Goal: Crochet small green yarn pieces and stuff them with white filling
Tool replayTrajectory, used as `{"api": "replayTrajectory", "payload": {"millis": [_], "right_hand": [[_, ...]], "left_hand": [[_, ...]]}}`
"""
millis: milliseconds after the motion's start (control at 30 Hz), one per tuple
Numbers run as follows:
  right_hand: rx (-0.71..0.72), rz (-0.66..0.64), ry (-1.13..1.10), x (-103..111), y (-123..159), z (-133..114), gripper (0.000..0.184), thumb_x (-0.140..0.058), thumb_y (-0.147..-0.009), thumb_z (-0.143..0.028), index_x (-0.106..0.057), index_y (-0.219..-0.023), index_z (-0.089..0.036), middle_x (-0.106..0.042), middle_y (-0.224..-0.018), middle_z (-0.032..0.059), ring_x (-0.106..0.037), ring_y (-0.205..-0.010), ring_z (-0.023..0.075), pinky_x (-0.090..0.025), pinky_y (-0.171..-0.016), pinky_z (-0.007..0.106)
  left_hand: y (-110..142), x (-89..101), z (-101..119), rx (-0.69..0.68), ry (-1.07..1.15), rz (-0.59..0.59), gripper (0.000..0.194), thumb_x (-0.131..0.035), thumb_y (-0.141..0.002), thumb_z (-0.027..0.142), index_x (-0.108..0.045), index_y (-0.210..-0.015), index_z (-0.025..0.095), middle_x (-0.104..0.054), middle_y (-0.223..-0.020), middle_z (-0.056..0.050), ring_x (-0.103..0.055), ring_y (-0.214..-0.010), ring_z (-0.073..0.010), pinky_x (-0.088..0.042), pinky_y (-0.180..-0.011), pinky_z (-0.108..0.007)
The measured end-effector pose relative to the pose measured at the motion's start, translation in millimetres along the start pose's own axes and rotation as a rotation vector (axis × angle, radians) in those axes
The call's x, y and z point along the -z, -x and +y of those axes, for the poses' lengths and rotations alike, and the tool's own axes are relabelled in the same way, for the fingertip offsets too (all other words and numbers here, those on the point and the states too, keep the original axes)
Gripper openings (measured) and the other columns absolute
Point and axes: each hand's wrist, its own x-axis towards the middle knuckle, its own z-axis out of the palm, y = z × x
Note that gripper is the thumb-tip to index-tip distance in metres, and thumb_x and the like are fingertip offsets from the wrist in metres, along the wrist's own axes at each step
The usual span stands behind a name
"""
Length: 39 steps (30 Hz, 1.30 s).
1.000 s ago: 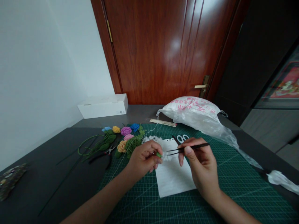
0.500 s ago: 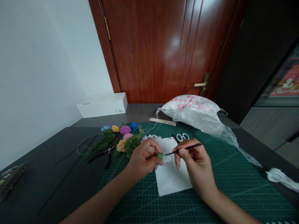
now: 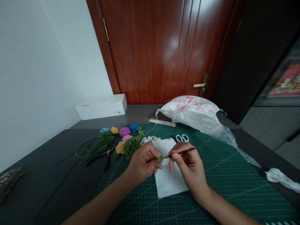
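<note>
Pinching a small fuzzy green piece (image 3: 159,159) between thumb and fingers of the left hand (image 3: 144,158), above a white paper sheet (image 3: 171,184) with a punched top edge. Clasping slim black tweezers (image 3: 188,150) between thumb and fingers of the right hand (image 3: 188,162), with the tips at the green piece; cannot tell whether inside it. Working over a dark green gridded cutting mat (image 3: 234,175), with fluffy white stuffing (image 3: 150,139) just beyond the left hand and white-handled scissors (image 3: 182,138) beyond the right.

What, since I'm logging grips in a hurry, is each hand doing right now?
Left hand: closed, pinching a small green piece at the fingertips.
Right hand: closed, holding a slim black tool.
</note>
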Motion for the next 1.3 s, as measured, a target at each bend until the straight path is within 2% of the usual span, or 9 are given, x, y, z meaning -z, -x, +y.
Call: {"api": "replayTrajectory", "payload": {"millis": [233,333,400,500,633,800,1000,1200,1300], "right_hand": [[-0.009,0.192,-0.002,13,-12,-8,0.007,-0.061,-0.101,-0.026,-0.063,-0.095,-0.024,-0.065,-0.090,0.0003,-0.064,-0.068,0.0120,-0.053,-0.063,0.027],[-0.072,0.122,-0.018,17,-15,-5,0.021,-0.053,-0.105,-0.034,-0.060,-0.089,-0.023,-0.063,-0.085,0.0014,-0.063,-0.080,0.0151,-0.053,-0.074,0.029],[-0.212,-0.003,0.004,18,-14,-1,0.025,-0.047,-0.107,-0.040,-0.062,-0.095,-0.023,-0.056,-0.071,-0.0019,-0.055,-0.063,0.0133,-0.048,-0.059,0.026],[-0.363,-0.168,0.120,15,-8,6,0.026,-0.057,-0.101,-0.045,-0.062,-0.115,-0.024,-0.053,-0.071,-0.0039,-0.044,-0.052,0.0109,-0.035,-0.045,0.023],[-0.310,-0.257,0.248,11,-2,18,0.024,-0.071,-0.092,-0.041,-0.065,-0.107,-0.024,-0.065,-0.090,0.0015,-0.056,-0.067,0.0139,-0.046,-0.059,0.026],[-0.317,-0.169,0.357,19,-6,25,0.021,-0.065,-0.093,-0.042,-0.065,-0.090,-0.021,-0.057,-0.068,-0.0023,-0.048,-0.058,0.0129,-0.038,-0.052,0.024],[-0.296,-0.039,0.553,39,-19,30,0.019,-0.064,-0.089,-0.039,-0.063,-0.084,-0.021,-0.061,-0.067,-0.0002,-0.052,-0.058,0.0149,-0.040,-0.054,0.026],[-0.453,-0.110,0.654,47,-19,47,0.017,-0.076,-0.065,-0.022,-0.067,-0.080,-0.020,-0.060,-0.055,-0.0013,-0.053,-0.051,0.0170,-0.038,-0.054,0.029],[-0.451,-0.077,0.608,42,-20,41,0.017,-0.071,-0.077,-0.033,-0.069,-0.086,-0.018,-0.060,-0.059,0.0004,-0.053,-0.053,0.0173,-0.041,-0.055,0.030]], "left_hand": [[-5,9.7,-5,-0.148,-0.063,0.059,0.027,-0.075,-0.073,0.010,-0.050,-0.080,0.019,-0.064,-0.087,0.001,-0.059,-0.047,-0.0062,-0.041,-0.038,-0.016],[-5,11.8,-9,-0.233,-0.126,0.050,0.023,-0.075,-0.074,0.011,-0.053,-0.080,0.018,-0.064,-0.088,0.000,-0.058,-0.051,-0.0061,-0.046,-0.044,-0.019],[-5,11.7,-12,-0.257,-0.175,0.046,0.021,-0.075,-0.073,0.011,-0.056,-0.080,0.018,-0.064,-0.087,0.000,-0.058,-0.053,-0.0064,-0.048,-0.048,-0.020],[-5,10.9,-14,-0.231,-0.195,0.038,0.020,-0.075,-0.073,0.012,-0.057,-0.080,0.018,-0.064,-0.083,0.000,-0.058,-0.053,-0.0073,-0.048,-0.050,-0.021],[-7,10.5,-15,-0.149,-0.150,0.026,0.020,-0.073,-0.074,0.012,-0.055,-0.080,0.019,-0.063,-0.071,0.003,-0.056,-0.048,-0.0081,-0.042,-0.045,-0.019],[-10,11.4,-14,-0.078,-0.096,0.061,0.022,-0.072,-0.074,0.013,-0.053,-0.082,0.020,-0.061,-0.059,0.006,-0.051,-0.040,-0.0081,-0.037,-0.038,-0.018],[-10,11.1,-8,-0.075,-0.035,0.076,0.022,-0.073,-0.078,0.015,-0.053,-0.088,0.019,-0.063,-0.059,0.005,-0.055,-0.042,-0.0094,-0.041,-0.037,-0.017],[-12,12.3,-6,-0.013,0.113,-0.003,0.023,-0.075,-0.085,0.026,-0.056,-0.094,0.018,-0.067,-0.067,0.002,-0.053,-0.043,-0.0078,-0.039,-0.036,-0.016],[-13,13.1,-7,0.029,0.163,-0.029,0.028,-0.078,-0.084,0.033,-0.060,-0.097,0.016,-0.064,-0.065,0.002,-0.050,-0.041,-0.0068,-0.036,-0.036,-0.015]]}}
